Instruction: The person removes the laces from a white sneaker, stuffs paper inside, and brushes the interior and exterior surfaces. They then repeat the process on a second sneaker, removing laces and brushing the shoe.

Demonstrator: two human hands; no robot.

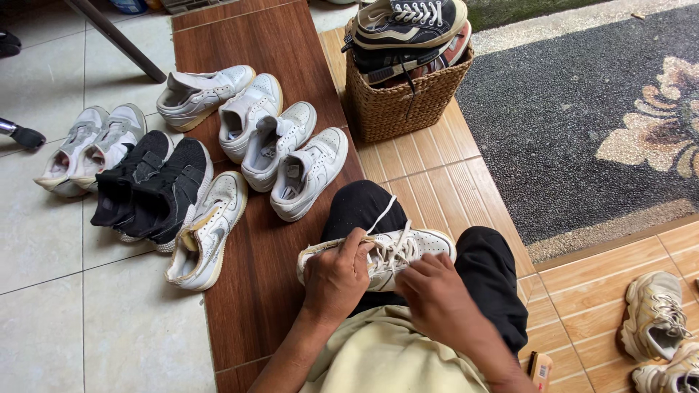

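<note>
Down on the lap, across black trousers, lies a white low-top leather sneaker (393,255), placed there so both hands can reach its lacing. The left hand (336,279) is curled around the heel end, fingers closed over the collar, steadying the shoe. The right hand (437,291) rests against the near side by the white laces, fingers bent; whether it pinches a lace I cannot tell. A loose lace end rises toward the knee. Beyond, more white sneakers (280,142) stand on a dark brown wooden plank (247,36), and a woven wicker basket (397,105) holds dark shoes.
</note>
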